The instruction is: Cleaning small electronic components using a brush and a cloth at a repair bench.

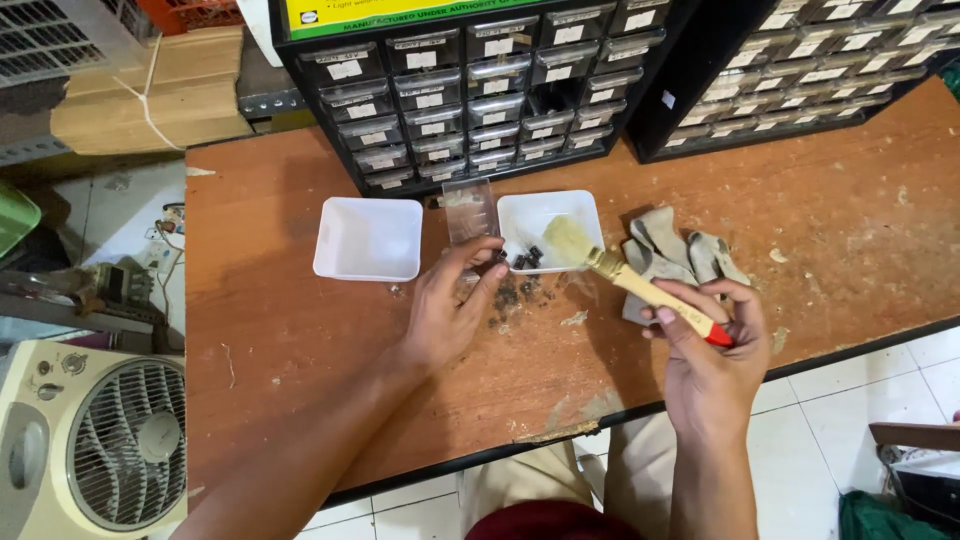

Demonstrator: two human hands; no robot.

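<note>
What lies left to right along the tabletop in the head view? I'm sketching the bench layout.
Left white tray → left hand → right white tray → grey gloves → right hand, gripping a paintbrush.

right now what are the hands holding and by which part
The right hand holds a paintbrush by the red end of its wooden handle, bristles over the white tray. The left hand grips nothing; its fingertips rest among small dark parts on the table.
</note>
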